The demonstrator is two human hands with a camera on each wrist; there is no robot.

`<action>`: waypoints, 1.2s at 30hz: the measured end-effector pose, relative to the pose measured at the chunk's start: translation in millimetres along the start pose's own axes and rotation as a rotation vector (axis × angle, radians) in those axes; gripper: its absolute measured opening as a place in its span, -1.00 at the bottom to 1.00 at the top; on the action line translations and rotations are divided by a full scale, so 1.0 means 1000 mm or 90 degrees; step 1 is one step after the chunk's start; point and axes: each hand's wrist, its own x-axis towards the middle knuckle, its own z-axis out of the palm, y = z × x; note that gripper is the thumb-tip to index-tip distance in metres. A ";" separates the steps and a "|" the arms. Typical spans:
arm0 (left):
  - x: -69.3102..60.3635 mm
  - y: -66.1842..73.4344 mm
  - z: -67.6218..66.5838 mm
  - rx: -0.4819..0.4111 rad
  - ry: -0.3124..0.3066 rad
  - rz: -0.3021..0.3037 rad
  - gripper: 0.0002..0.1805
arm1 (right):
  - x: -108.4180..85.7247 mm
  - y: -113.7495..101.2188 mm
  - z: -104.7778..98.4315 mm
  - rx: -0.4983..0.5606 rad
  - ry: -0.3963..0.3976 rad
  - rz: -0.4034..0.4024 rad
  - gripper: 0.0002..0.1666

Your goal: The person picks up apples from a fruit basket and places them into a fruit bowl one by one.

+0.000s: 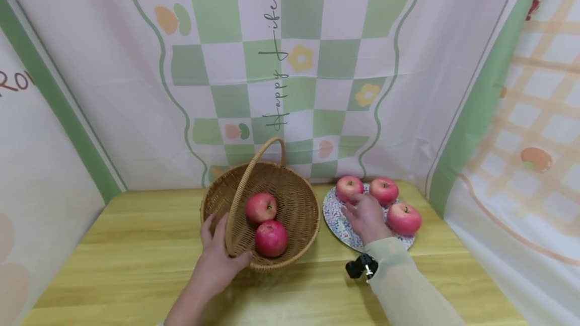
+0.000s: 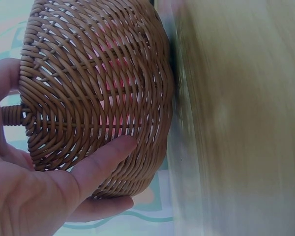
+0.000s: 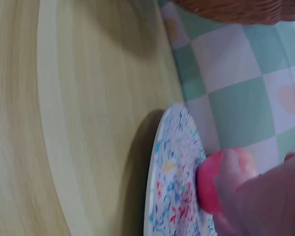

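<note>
A round wicker basket (image 1: pixel 299 205) with a tall handle stands on the table, holding a red apple (image 1: pixel 261 207) and a darker red apple (image 1: pixel 271 238). My left hand (image 1: pixel 217 260) holds its near left side by the handle's base; in the left wrist view the hand (image 2: pixel 44 187) spreads along the woven wall (image 2: pixel 103 88). My right hand (image 1: pixel 366 215) is over a patterned plate (image 1: pixel 334 215), fingers at the back-left apple (image 1: pixel 348 188). In the right wrist view the hand (image 3: pixel 265 196) partly covers that apple (image 3: pixel 211 182); whether it touches cannot be told.
Two more apples, one at the back (image 1: pixel 383 190) and one at the right (image 1: pixel 404 219), sit on the plate. The wooden table (image 1: pixel 136 245) ends at a checked curtain (image 1: pixel 290 64) behind. Table surface lies between basket and plate.
</note>
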 end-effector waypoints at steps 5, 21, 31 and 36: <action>0.000 -0.001 0.001 0.001 0.002 0.002 0.16 | -0.013 -0.007 0.007 0.110 0.032 -0.004 -0.15; -0.003 0.004 0.003 0.010 0.003 -0.005 0.16 | -0.089 -0.035 0.081 0.249 -0.070 -0.101 -0.45; -0.007 0.007 0.003 0.014 0.013 0.012 0.17 | -0.094 0.001 0.101 0.055 -0.238 -0.079 -0.23; -0.006 0.007 0.004 0.025 0.020 0.011 0.17 | -0.086 0.025 0.108 -0.038 -0.310 -0.049 -0.14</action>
